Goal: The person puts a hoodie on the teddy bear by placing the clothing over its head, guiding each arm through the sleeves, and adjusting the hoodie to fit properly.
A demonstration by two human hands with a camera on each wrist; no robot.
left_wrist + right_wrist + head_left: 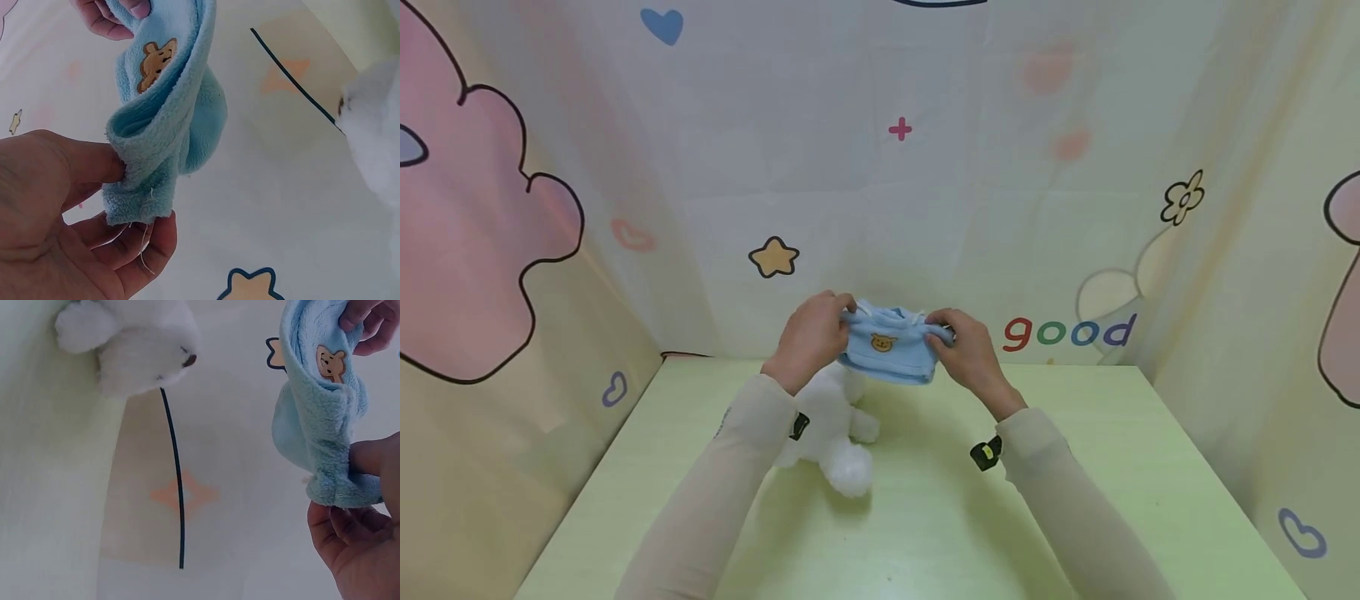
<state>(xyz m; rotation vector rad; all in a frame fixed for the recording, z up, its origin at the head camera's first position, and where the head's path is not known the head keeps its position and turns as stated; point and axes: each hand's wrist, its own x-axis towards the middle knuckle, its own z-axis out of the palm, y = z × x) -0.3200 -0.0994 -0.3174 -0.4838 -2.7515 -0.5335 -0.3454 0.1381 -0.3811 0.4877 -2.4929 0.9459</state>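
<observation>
A small light-blue plush hoodie [891, 357] with a brown bear patch hangs spread between both hands above the table. The left hand [815, 337] pinches one sleeve, its thumb pressing the fabric in the left wrist view, where a loose thread [147, 250] dangles from the cuff. On the other side, the right hand [967, 346] grips the opposite sleeve between thumb and fingers. A white stuffed animal [848, 468] is on the table below the left forearm, which hides part of it. Its head with a dark nose [189, 360] shows in the right wrist view.
The pale green table [1075, 467] is enclosed by hanging cloth printed with cartoon shapes. The back cloth [820, 167] stands close behind the hands. A small black device [987, 452] is strapped at the right wrist, another [800, 426] at the left.
</observation>
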